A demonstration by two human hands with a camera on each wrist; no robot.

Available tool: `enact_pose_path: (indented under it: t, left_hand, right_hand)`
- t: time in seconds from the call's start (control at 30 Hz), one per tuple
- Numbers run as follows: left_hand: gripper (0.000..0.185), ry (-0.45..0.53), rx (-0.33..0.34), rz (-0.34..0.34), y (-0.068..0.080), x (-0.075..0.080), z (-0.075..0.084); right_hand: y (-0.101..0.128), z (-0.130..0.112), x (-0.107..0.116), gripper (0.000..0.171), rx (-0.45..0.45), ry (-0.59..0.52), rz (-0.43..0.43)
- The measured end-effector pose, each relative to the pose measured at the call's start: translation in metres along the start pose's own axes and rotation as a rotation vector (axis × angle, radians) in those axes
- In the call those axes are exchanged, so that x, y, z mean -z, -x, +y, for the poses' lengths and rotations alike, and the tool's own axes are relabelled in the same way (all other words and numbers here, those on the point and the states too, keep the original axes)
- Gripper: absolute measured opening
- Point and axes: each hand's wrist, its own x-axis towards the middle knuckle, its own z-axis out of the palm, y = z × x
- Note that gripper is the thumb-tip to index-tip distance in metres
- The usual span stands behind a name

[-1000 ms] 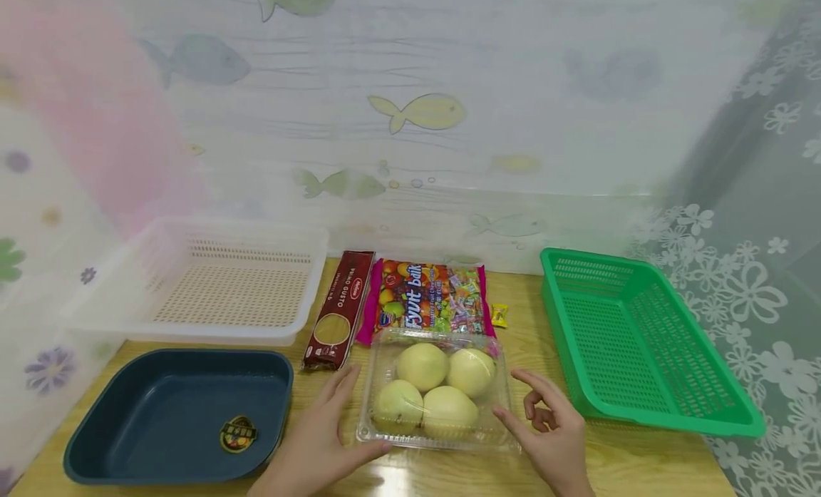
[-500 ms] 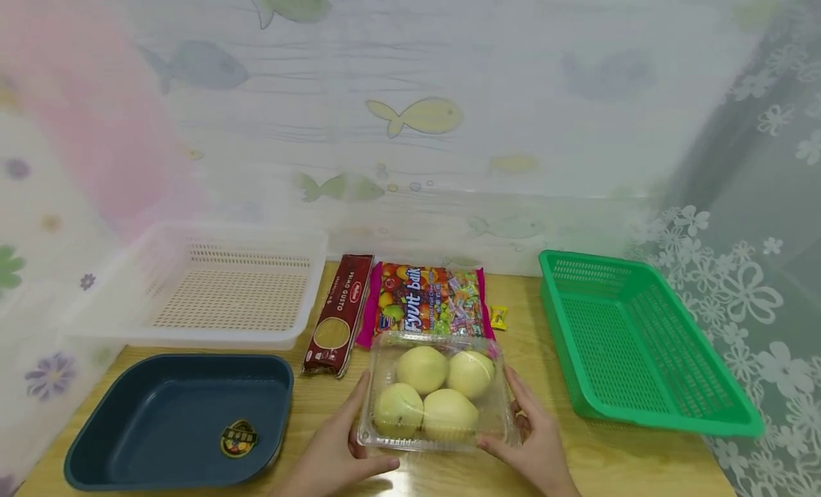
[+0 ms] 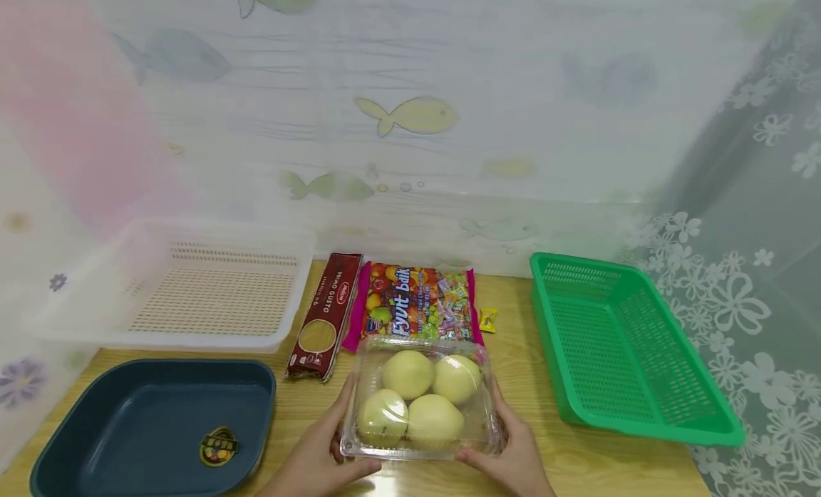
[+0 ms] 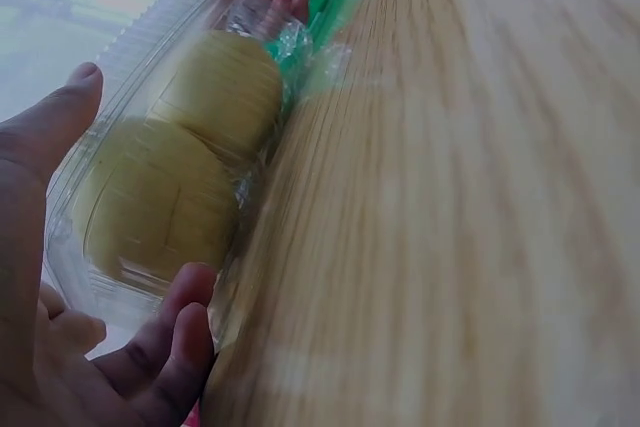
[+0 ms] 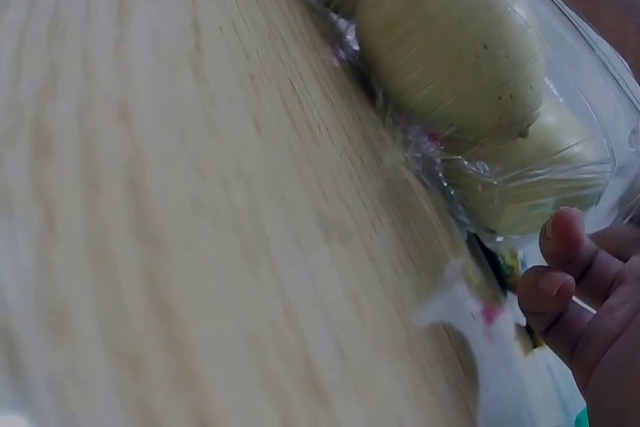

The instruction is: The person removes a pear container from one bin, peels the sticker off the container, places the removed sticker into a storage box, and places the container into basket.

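A clear plastic clamshell box (image 3: 477,429) with several round pale yellow fruits (image 3: 436,418) inside stands at the middle front of the wooden table. My left hand (image 3: 323,447) grips its left side, the thumb near the front corner. On the right side my right hand (image 3: 509,443) holds the box, thumb at the front edge and fingers along the wall. The left wrist view shows fingertips (image 4: 190,322) at the box's lower edge. In the right wrist view, the curled fingers (image 5: 565,267) lie close beside the box. Whether its base is off the table I cannot tell.
Behind the box lie a candy bag (image 3: 417,304), a red spaghetti packet (image 3: 326,315) and a small yellow candy (image 3: 487,320). At left are a white basket (image 3: 212,340) and a dark blue basin (image 3: 147,426) with a round label inside. A green basket (image 3: 635,340) stands at right.
Both hands have closed in on the box from its sides; the right hand was apart from it a second ago. The head view has shifted slightly, so everything appears further left.
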Motion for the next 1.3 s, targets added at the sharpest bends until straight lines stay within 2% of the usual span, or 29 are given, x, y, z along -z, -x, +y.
enact_pose_path:
  t: [0.17,0.3,0.4,0.47,0.8,1.0,1.2,1.3]
  left_hand:
    - [0.131,-0.138,0.012,0.043,0.007,0.004,0.0]
    - [0.13,-0.218,-0.004,0.111,0.007,0.006,0.005]
    - [0.129,-0.215,-0.03,0.162,0.004,0.006,0.007]
    - [0.128,-0.18,-0.042,0.17,0.002,0.006,0.007]
    - [0.127,-0.187,-0.033,0.171,0.003,-0.001,0.004]
    - [0.127,-0.15,-0.028,0.153,0.0,-0.002,0.001]
    - [0.125,-0.114,0.02,0.151,-0.004,-0.004,0.001]
    - [0.125,-0.108,0.016,0.156,-0.006,-0.004,0.001]
  right_hand:
    - [0.0,0.0,-0.007,0.127,0.015,0.002,-0.018]
    - [-0.008,-0.005,-0.006,0.13,0.021,0.042,-0.034]
    - [-0.016,-0.007,-0.004,0.129,0.045,0.043,-0.038]
    - [-0.019,-0.007,-0.003,0.129,0.055,0.04,-0.039]
    - [-0.006,-0.006,-0.006,0.126,-0.06,0.03,-0.032]
    - [-0.001,-0.005,-0.006,0.123,-0.111,0.045,-0.023]
    - [0.002,-0.009,-0.005,0.124,-0.128,0.06,-0.027]
    - [0.002,-0.01,-0.004,0.124,-0.103,0.082,-0.023]
